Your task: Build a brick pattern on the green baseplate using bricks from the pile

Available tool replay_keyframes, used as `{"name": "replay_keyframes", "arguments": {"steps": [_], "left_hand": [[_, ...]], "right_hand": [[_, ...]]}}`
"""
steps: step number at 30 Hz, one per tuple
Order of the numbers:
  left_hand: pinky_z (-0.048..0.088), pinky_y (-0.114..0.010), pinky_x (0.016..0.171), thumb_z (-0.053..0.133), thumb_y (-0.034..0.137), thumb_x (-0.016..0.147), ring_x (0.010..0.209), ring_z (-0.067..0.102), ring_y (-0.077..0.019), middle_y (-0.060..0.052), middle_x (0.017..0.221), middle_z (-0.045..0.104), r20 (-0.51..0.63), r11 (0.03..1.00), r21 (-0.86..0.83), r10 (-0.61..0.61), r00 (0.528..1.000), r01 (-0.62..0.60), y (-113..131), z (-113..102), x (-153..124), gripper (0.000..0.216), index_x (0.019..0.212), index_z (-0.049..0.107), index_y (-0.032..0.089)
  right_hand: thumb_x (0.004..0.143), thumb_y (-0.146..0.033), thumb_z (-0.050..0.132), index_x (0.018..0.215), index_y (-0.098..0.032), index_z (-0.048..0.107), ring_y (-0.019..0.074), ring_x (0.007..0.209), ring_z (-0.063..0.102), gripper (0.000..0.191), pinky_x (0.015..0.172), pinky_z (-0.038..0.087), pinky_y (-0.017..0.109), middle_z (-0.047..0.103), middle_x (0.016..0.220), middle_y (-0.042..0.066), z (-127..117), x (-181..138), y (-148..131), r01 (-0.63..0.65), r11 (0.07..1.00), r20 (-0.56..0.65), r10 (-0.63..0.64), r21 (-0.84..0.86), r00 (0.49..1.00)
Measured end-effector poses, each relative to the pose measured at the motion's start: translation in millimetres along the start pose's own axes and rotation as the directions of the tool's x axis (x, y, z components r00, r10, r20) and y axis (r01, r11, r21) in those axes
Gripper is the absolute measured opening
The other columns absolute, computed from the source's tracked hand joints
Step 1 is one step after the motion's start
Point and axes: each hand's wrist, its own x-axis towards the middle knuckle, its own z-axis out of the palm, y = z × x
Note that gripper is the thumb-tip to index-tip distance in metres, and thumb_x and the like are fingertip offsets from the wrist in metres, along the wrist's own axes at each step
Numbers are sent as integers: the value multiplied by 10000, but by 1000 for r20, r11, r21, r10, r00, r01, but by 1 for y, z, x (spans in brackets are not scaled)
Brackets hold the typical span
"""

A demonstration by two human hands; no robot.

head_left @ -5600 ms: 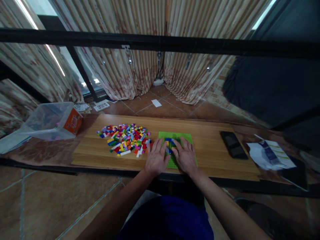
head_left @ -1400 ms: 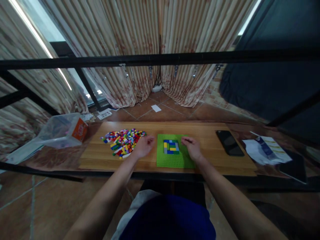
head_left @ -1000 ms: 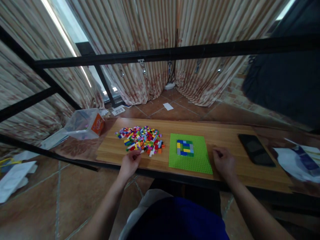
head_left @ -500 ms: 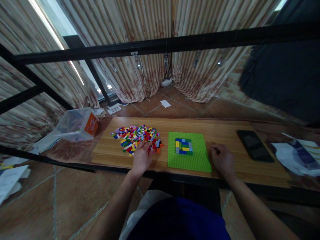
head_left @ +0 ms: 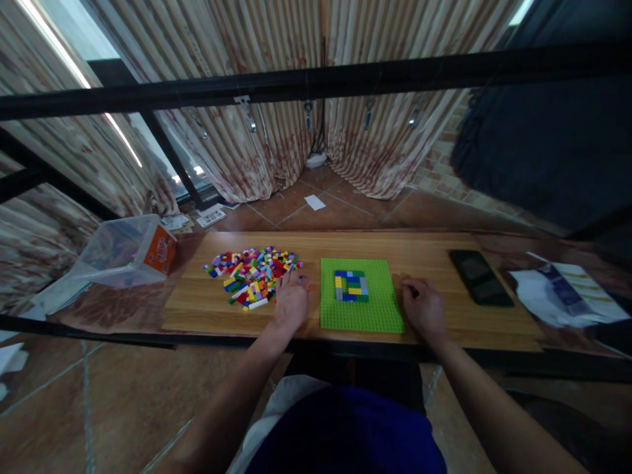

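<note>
A green baseplate [head_left: 365, 313] lies on the wooden board [head_left: 197, 303], with a small block of blue, yellow, grey and green bricks [head_left: 351, 286] built on it. Left of the plate is a heap of several loose coloured bricks [head_left: 249, 275]. My left hand [head_left: 291, 301] rests palm down at the heap's right edge, fingers stretched over the bricks. My right hand [head_left: 422, 307] lies on the board just right of the baseplate, fingers curled under; nothing shows in it.
A black phone [head_left: 480, 286] lies at the board's right end, with papers [head_left: 563, 296] beyond it. A clear plastic tub with an orange label [head_left: 129, 249] sits to the left. A black bar [head_left: 316, 82] crosses overhead, with curtains behind.
Both hands have left the brick block on the baseplate. My left hand moved to the brick heap, my right hand to the board right of the plate. The camera view shifted.
</note>
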Motion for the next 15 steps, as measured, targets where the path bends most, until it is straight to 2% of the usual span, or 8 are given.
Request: {"name": "replay_keyframes", "arguments": {"steps": [3, 8, 11, 15], "left_hand": [[442, -442, 957, 580, 204, 849, 1071, 540, -281, -97, 1172, 613, -83, 996, -76, -46, 995, 40, -10, 0, -12, 294, 1132, 659, 200], [466, -411, 967, 546, 197, 857, 1057, 573, -267, -113, 1119, 638, -196, 973, -197, -162, 967, 123, -45, 3, -46, 324, 1169, 629, 170], [479, -422, 965, 550, 207, 847, 1061, 579, -271, -102, 1114, 649, -212, 960, -229, -213, 954, 164, -59, 3, -57, 328, 1168, 619, 188], [477, -417, 973, 546, 222, 858, 1058, 579, -261, -90, 1132, 641, -187, 968, -203, -187, 964, 148, -53, 1, -50, 326, 1175, 624, 211]], "right_hand": [[851, -273, 482, 830, -162, 679, 219, 761, 597, 227, 697, 470, 339, 653, 832, 94, 0, 0, 0, 7, 1000, -6, -7, -4, 1000], [850, -271, 482, 831, -163, 682, 219, 761, 603, 228, 707, 478, 343, 656, 830, 92, 0, 0, 2, 27, 1000, -7, -27, 8, 1000], [846, -273, 483, 834, -164, 684, 224, 769, 604, 229, 717, 480, 351, 661, 843, 98, 1, 0, 4, 26, 1000, -11, -26, -5, 1000], [850, -282, 479, 837, -162, 688, 226, 773, 600, 241, 706, 475, 350, 661, 849, 103, 2, -1, 5, 18, 1000, -11, -18, -24, 1000]]}}
